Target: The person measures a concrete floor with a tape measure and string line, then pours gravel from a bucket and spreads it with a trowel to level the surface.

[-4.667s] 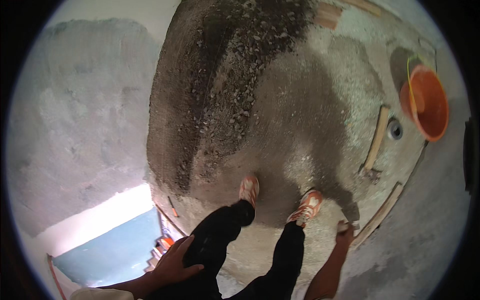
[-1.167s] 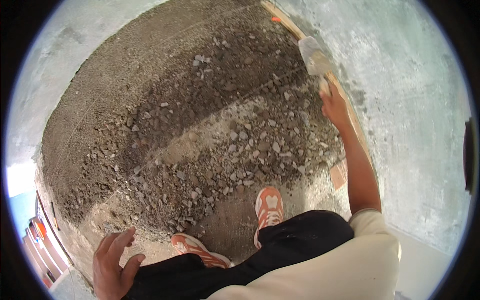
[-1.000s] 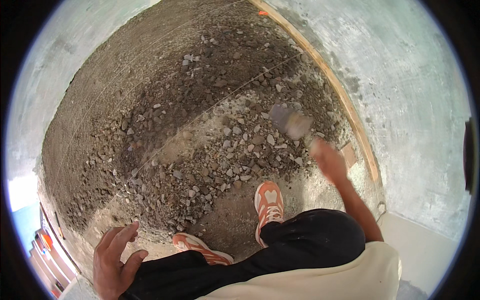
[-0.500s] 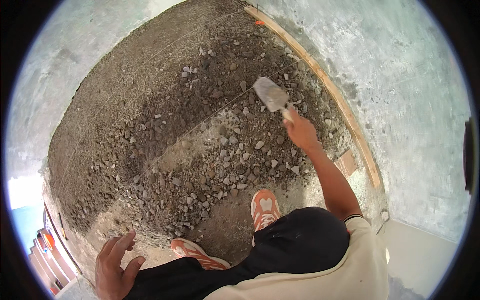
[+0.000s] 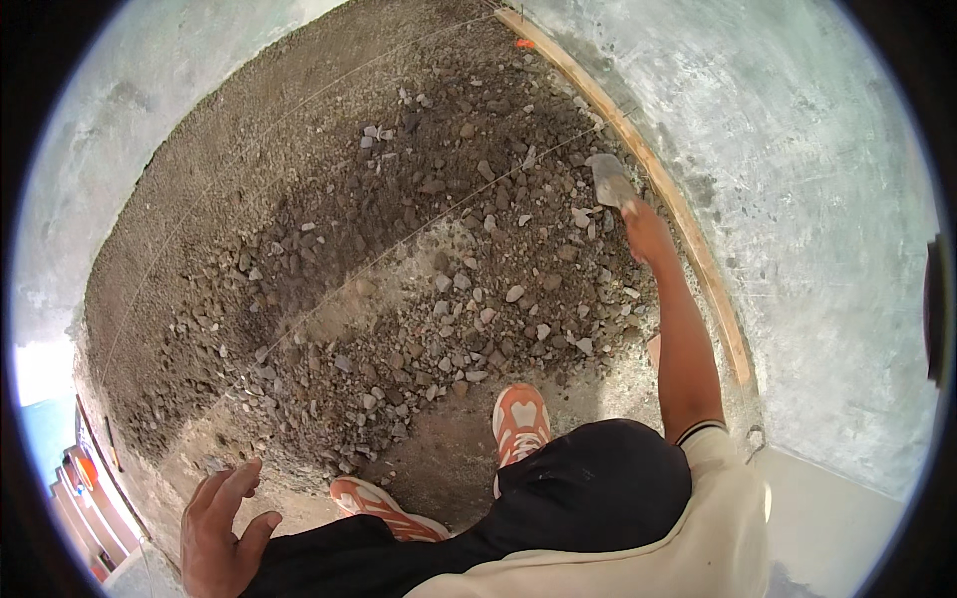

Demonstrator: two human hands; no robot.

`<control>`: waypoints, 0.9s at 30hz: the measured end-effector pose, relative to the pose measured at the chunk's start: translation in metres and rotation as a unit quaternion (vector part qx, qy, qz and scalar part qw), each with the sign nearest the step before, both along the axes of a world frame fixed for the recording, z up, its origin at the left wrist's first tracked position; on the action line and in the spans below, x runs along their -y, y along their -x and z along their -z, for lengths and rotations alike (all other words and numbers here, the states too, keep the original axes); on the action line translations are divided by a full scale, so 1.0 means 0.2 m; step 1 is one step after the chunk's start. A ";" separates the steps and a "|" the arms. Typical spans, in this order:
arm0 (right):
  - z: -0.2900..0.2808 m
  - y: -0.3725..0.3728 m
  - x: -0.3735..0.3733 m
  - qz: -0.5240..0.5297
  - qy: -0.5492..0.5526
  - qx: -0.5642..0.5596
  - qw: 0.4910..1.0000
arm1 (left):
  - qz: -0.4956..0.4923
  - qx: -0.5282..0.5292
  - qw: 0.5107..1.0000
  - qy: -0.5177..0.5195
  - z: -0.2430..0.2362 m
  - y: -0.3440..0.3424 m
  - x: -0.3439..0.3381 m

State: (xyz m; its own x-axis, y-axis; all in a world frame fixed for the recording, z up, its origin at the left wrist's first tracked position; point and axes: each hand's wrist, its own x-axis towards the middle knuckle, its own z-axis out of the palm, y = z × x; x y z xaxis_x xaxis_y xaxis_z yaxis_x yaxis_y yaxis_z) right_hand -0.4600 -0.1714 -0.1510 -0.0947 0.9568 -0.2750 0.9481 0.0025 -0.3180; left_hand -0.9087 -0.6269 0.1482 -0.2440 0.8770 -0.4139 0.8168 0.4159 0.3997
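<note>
My right hand (image 5: 646,233) is closed around the handle of a trowel (image 5: 609,181). The trowel's grey blade points away from me, low over the right side of the gravel (image 5: 498,319), close to the wooden plank. My hand hides most of the handle, and whether the blade touches the stones I cannot tell. At the lower left, my left hand (image 5: 219,528) holds nothing, its fingers apart, beside my black-clad knee. Stones of mixed size, grey and brown, lie in a rough bed in front of my shoes.
A long wooden plank (image 5: 688,239) runs along the foot of the grey-green plastered wall (image 5: 817,229) on the right. Thin strings (image 5: 399,245) stretch across the gravel. My orange and white shoes (image 5: 520,419) stand at its near edge. A bright opening shows at the far left.
My right hand has carried the trowel rightward, from over the stones to near the plank, with the arm straighter. My left hand stays open in nearly the same place.
</note>
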 end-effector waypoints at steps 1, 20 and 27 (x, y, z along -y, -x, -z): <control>-0.03 0.02 0.10 0.059 0.027 -0.032 0.997 | 0.002 0.001 1.000 0.004 -0.01 0.01 0.01; -0.07 1.05 -0.36 -0.122 0.166 -0.161 0.965 | -0.071 -0.016 0.996 0.060 -0.06 0.02 0.00; -0.05 1.14 -0.63 -0.045 0.147 -0.335 0.930 | -0.076 0.000 0.996 0.036 -0.04 0.03 0.06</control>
